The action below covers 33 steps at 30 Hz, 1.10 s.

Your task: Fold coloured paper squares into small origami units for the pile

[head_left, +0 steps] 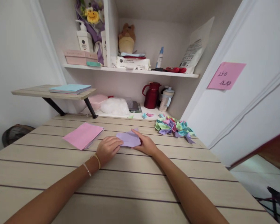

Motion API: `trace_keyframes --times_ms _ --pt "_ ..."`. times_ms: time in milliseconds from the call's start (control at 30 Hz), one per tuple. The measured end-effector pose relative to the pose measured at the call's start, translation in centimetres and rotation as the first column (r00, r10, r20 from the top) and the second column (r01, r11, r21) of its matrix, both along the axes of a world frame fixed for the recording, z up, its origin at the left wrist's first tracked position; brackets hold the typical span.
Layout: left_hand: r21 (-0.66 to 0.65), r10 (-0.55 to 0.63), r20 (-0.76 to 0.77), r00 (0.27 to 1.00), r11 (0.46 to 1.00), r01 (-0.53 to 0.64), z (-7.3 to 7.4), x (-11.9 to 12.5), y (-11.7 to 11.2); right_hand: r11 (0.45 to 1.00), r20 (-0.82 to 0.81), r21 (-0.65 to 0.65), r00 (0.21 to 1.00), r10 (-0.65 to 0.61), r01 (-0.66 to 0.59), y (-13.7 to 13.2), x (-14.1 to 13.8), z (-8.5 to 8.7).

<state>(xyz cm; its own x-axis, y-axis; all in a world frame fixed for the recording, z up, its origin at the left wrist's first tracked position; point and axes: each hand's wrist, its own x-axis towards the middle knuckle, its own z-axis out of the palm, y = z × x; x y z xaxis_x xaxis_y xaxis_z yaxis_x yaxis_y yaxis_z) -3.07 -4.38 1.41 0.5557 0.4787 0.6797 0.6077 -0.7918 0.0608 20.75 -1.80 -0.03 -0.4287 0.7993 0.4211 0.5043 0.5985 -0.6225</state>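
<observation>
A partly folded sheet of purple paper is held between my two hands, just above or on the slatted tabletop. My left hand, with bracelets at the wrist, pinches its left edge. On the right edge, my right hand grips the paper with the thumb on top and the other fingers beneath. To the left lies a stack of pink paper sheets, with purplish edges showing under the top sheet. Folded paper pieces in several colours are heaped at the right.
A small raised shelf at the left carries a stack of blue paper. Along the back stand a red jug, a speckled cup and a white plastic bag. A pink note is on the right wall.
</observation>
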Motion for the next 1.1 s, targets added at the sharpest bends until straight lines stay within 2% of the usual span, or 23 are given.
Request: trace_keyframes --times_ms 100,167,233,300,367,433,500,533,600,667,700,767,867,967,1100 --pt "-0.145 -0.010 0.167 0.986 0.989 0.035 -0.6 0.5 0.0 1.000 -0.142 0.012 0.989 0.027 -0.025 0.7 0.6 -0.4" --pt "-0.260 0.098 0.320 0.942 0.966 -0.013 -0.9 0.6 0.2 1.000 -0.278 -0.006 0.960 -0.012 0.011 1.0 0.7 -0.5" --pt "-0.385 0.225 0.446 0.866 0.922 -0.041 -1.0 0.6 0.6 0.998 -0.402 -0.029 0.913 -0.065 0.059 0.9 0.6 -0.3" --pt "-0.523 0.266 0.528 0.807 0.850 0.062 -1.0 0.4 1.0 0.996 -0.492 -0.050 0.866 -0.092 0.077 0.5 0.0 -0.1" --pt "-0.646 0.248 0.596 0.764 0.713 0.273 -0.9 0.4 1.3 0.994 -0.540 -0.084 0.835 -0.107 0.073 0.0 -0.8 0.0" --pt "-0.692 0.254 0.644 0.722 0.596 0.408 -0.8 0.5 1.3 0.989 -0.553 -0.132 0.823 -0.128 0.065 -0.4 -1.6 -0.2" --pt "-0.684 0.260 0.684 0.682 0.556 0.473 -0.6 0.7 1.1 0.986 -0.547 -0.161 0.829 -0.120 0.037 -0.7 -2.2 -0.5" --pt "-0.672 0.259 0.700 0.666 0.555 0.490 -0.5 0.8 1.0 0.986 -0.538 -0.168 0.836 -0.109 0.021 -0.8 -2.4 -0.7" --pt "-0.646 0.256 0.715 0.651 0.600 0.473 -0.3 0.8 0.8 0.985 -0.523 -0.172 0.848 -0.088 -0.003 -0.8 -2.6 -1.0" --pt "-0.631 0.262 0.691 0.673 0.673 0.386 -0.1 0.7 0.8 0.984 -0.503 -0.177 0.860 -0.087 -0.004 -0.7 -2.6 -1.0" --pt "-0.641 0.275 0.662 0.697 0.691 0.335 -0.1 0.6 0.9 0.983 -0.491 -0.183 0.866 -0.098 0.007 -0.7 -2.6 -1.0" --pt "-0.682 0.307 0.600 0.739 0.679 0.271 -0.2 0.4 1.1 0.977 -0.459 -0.206 0.877 -0.141 0.049 -0.7 -2.5 -0.9" --pt "-0.745 0.354 0.578 0.735 0.596 0.299 -0.5 0.2 1.4 0.957 -0.409 -0.267 0.887 -0.215 0.109 -0.8 -2.4 -0.9" --pt "-0.744 0.380 0.620 0.687 0.564 0.359 -0.7 0.4 1.6 0.939 -0.437 -0.334 0.869 -0.232 0.083 -0.8 -2.6 -1.0" --pt "-0.675 0.409 0.721 0.559 0.598 0.432 -1.0 0.6 1.9 0.936 -0.549 -0.353 0.807 -0.219 0.014 -1.0 -2.8 -0.7"
